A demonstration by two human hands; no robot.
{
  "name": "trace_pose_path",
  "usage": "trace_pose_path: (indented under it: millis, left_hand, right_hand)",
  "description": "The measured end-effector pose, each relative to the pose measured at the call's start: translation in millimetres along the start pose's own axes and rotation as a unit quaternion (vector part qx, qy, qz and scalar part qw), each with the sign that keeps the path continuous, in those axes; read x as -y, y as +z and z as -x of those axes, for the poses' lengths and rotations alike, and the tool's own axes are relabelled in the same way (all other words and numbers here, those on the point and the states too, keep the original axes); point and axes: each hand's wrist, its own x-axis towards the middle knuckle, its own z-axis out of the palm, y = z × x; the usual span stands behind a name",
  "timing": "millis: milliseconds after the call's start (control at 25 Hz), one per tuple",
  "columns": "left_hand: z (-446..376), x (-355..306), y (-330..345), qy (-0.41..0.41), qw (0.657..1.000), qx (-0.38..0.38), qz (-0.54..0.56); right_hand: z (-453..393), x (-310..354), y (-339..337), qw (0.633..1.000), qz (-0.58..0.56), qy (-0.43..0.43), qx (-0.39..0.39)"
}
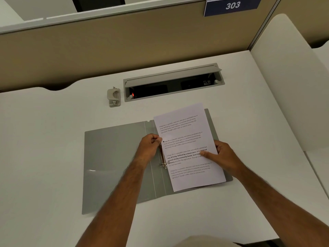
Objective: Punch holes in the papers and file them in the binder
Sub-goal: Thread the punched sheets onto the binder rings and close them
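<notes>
While tilted, paper (188, 147) long axis away, right hand (223, 156) pinching, binder (115, 157) open.

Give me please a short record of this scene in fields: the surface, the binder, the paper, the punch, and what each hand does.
surface: white desk
binder: grey ring binder, lying open and flat
paper: printed sheet, tilted, on the right half of the binder; one punched hole shows at its left edge
hole punch: on the desk beyond the binder, untouched
left hand: at the ring mechanism, gripping its top
right hand: holds the sheet's right edge, thumb on top
</notes>
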Motion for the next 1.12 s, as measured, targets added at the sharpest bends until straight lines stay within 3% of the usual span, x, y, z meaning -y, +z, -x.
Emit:
trace_pose_path:
  millis: [560,760,1000,1120]
  left_hand:
    - [1.8,0.6,7.9,0.002,1.0,-0.028,0.013]
    - [15.5,-0.3,0.3,0.039,0.999,-0.025,0.026]
    - [29.4,17.3,-22.5,0.133,0.985,0.018,-0.109]
    - [31.2,22.6,-34.0,0.163,0.956,0.062,-0.237]
  right_hand:
    - [-4.6,-13.7,-0.8,1.0,0.019,0.02,-0.011]
    - [-7.1,-20.1,1.8,0.998,0.05,0.024,-0.001]
    - [-10.6,-23.4,5.4,0.996,0.086,0.029,0.004]
    - [-9.1,-22.9,3.7,0.986,0.155,0.013,-0.067]
